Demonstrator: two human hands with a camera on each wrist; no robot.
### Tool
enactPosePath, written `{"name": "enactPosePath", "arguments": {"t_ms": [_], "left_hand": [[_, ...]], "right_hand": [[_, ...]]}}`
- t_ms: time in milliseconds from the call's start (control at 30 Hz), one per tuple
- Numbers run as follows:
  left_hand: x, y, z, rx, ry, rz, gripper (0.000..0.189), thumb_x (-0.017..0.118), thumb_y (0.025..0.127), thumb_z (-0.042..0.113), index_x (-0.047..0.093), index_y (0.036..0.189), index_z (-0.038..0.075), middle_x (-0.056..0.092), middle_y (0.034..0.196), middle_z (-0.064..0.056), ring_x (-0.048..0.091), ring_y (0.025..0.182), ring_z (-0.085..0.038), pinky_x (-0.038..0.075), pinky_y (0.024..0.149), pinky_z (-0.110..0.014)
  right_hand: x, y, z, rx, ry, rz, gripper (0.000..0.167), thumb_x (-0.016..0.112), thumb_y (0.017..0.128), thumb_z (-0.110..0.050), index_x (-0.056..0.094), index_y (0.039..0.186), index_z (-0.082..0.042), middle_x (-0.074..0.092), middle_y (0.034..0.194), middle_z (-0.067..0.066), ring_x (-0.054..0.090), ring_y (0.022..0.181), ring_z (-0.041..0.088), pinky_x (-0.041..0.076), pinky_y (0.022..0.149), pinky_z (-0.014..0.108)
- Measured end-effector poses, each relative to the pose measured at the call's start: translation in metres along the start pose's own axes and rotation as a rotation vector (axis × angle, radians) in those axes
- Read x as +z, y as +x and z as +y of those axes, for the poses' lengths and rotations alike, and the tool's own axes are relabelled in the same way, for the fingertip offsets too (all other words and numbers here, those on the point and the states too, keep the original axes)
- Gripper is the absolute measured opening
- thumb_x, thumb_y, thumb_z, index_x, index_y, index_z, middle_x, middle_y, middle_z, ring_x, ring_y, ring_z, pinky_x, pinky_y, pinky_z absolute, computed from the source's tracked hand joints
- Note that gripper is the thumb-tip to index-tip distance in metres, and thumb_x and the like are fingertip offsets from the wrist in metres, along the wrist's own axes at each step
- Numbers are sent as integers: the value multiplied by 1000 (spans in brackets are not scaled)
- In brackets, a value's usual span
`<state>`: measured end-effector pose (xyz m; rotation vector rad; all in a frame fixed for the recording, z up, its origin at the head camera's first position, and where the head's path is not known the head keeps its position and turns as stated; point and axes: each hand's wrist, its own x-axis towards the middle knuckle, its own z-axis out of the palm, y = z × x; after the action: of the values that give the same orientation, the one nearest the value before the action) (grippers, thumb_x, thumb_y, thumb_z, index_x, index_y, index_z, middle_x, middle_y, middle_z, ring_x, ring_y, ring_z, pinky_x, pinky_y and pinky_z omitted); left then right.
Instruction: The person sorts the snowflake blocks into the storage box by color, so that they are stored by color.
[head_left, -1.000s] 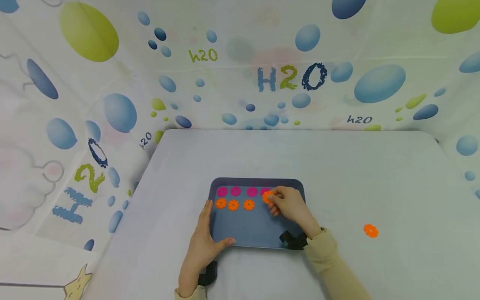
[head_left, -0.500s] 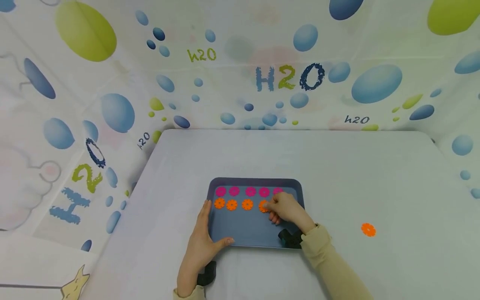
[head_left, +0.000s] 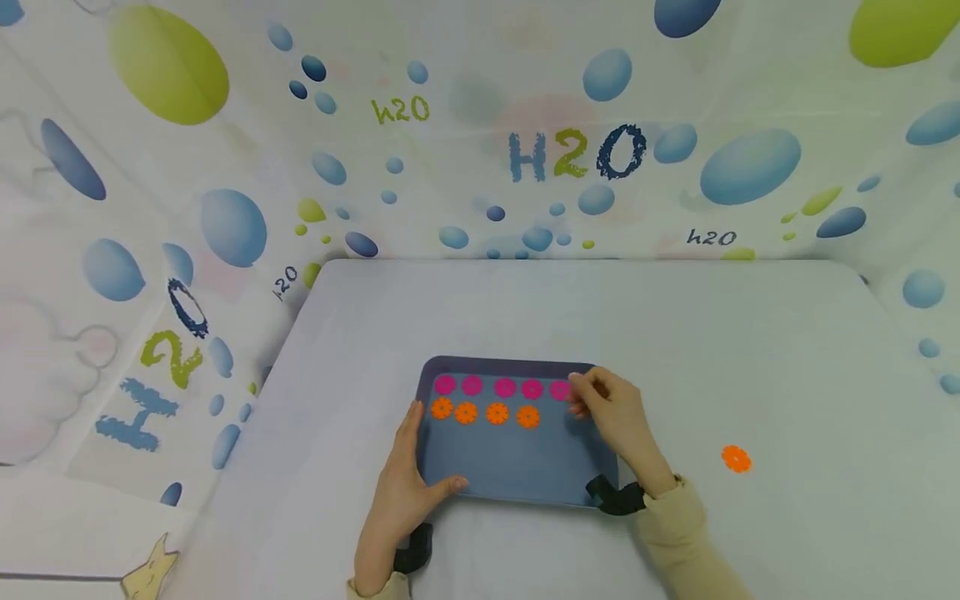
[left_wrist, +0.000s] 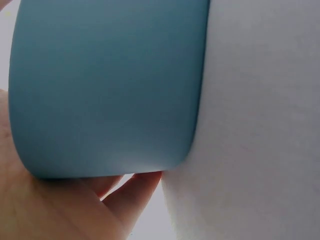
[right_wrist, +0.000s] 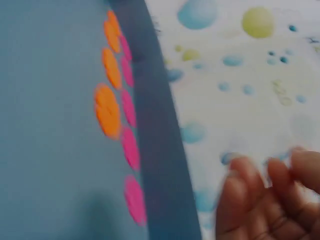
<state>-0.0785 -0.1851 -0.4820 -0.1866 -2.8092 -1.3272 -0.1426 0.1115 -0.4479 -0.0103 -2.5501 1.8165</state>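
My left hand [head_left: 411, 479] holds the grey-blue tray [head_left: 517, 471] by its near left corner, fingers along the left side and thumb over the front rim. In the left wrist view the tray [left_wrist: 110, 90] fills the space beside the palm. Inside lies a back row of pink discs [head_left: 505, 387], with several orange flower-shaped discs [head_left: 497, 413] in front. My right hand [head_left: 611, 408] is over the tray's right side, close to the last pink disc [head_left: 560, 390]. Its fingers are loosely bent, and nothing shows between them in the right wrist view.
One more orange flower-shaped disc [head_left: 737, 458] lies on the white table [head_left: 795, 358], right of the tray. Dark wrist-worn devices [head_left: 617, 496] sit at both wrists. A patterned cloth backdrop [head_left: 450, 183] stands behind and to the left of the table.
My right hand has lowered an orange flower-shaped disc to the end of the orange row, let it go and drawn back to the right. The left hand stays at the tray.
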Motion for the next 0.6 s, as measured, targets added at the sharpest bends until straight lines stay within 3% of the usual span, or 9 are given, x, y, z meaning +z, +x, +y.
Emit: {"name": "enactPosePath", "arguments": {"t_ms": [100, 167, 333, 400, 467, 600], "left_hand": [[2, 1, 1, 16, 2, -4, 118, 86, 69, 36, 12, 157, 11, 15, 161, -20, 23, 145, -44, 29, 111, -61], [1, 1, 2, 13, -3, -6, 118, 86, 69, 37, 12, 157, 11, 13, 162, -20, 21, 146, -45, 29, 111, -62], [1, 0, 2, 16, -3, -11, 117, 86, 69, 37, 12, 156, 10, 11, 162, -20, 20, 146, -45, 29, 111, -62], [1, 0, 2, 15, -3, -7, 118, 87, 69, 36, 13, 156, 10, 11, 162, -20, 20, 146, -44, 29, 111, -62], [0, 0, 2, 14, -2, -5, 118, 87, 68, 35, 13, 156, 10, 12, 162, -20, 21, 146, -44, 29, 111, -62], [0, 1, 1, 10, 1, -13, 119, 87, 68, 36, 12, 157, 11, 11, 162, -19, 20, 146, -44, 29, 111, -62]], "right_hand": [[-27, -8, -2, -66, -11, 106, 28, 56, 99, -24, 64, 94, 2, 70, 91, 21, 69, 72, 10, 58, 68, 26], [-44, -11, -1, -86, -46, 170, 27, 56, 99, -23, 65, 99, 2, 72, 95, 17, 68, 74, 1, 56, 70, 18], [-86, -17, 6, -56, -84, 313, 32, 56, 99, -26, 62, 109, 4, 68, 91, -20, 64, 82, -11, 53, 73, 9], [-99, -19, 9, -19, -125, 351, 35, 56, 99, -30, 62, 112, 2, 63, 91, -28, 62, 83, -14, 51, 73, 7], [-110, -23, 11, 30, -219, 381, 39, 54, 99, -37, 63, 116, -3, 67, 96, -22, 57, 84, -16, 48, 71, 6], [-123, -36, 20, 123, -407, 399, 43, 51, 99, -43, 64, 122, -9, 71, 113, 5, 65, 97, 10, 43, 70, 11]]}}
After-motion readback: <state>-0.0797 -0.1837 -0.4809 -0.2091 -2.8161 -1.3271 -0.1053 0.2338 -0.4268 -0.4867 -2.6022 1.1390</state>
